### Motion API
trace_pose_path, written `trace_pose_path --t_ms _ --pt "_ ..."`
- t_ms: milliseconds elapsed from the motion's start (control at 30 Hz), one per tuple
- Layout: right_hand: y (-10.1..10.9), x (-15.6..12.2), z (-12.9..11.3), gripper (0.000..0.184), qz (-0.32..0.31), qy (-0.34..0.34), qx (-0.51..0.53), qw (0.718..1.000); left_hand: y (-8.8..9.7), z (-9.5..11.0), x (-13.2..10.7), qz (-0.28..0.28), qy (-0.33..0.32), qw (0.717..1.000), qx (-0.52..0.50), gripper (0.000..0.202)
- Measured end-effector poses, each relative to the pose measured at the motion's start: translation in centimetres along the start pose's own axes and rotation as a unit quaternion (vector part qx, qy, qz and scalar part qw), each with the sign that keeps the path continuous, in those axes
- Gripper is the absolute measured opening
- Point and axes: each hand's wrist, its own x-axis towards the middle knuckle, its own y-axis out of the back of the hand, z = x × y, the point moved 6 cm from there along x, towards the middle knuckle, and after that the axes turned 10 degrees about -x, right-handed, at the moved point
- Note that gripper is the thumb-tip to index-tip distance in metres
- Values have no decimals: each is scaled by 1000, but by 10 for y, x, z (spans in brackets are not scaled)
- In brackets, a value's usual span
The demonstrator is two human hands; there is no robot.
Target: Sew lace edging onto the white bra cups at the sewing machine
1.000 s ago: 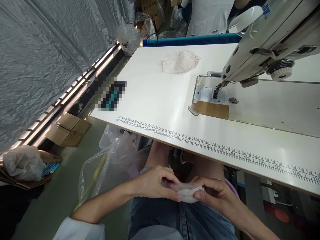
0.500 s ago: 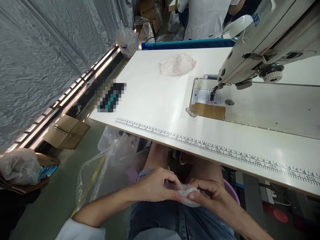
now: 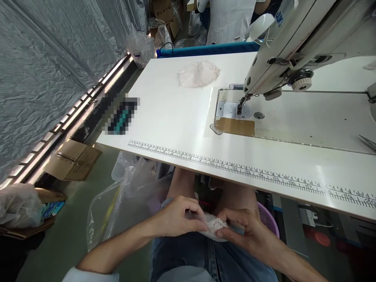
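Over my lap, below the table's front edge, a small piece of white lacy fabric is stretched between my hands. My left hand pinches its left end between thumb and fingers. At the right end, my right hand grips it with thumb and forefinger. Part of the cloth is hidden behind the fingers. A sewing machine stands on the table at the right, its needle area well away from both hands. On the tabletop toward the back lies a pale pink fabric piece with loose threads.
The white table has a printed ruler along its front edge. Scissors-like metal tips show at the right. Clear plastic bags hang below left, near a cardboard box. A purple basin is under the table. Another person is behind it.
The view has shifted right, so the table and machine sit further left. My fingers have moved slightly along the white fabric, and more of its lacy part shows.
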Motion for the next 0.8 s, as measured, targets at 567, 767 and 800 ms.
trace_pose_path --t_ms 567,767,800 --pt "-5 4 1 29 7 38 52 998 3 2 -5 7 -13 1000 5 11" --pt "-5 7 1 33 12 39 71 997 4 3 -7 11 -23 1000 -8 12" --pt "-5 7 1 34 13 38 70 997 5 3 -8 13 -23 1000 -10 12"
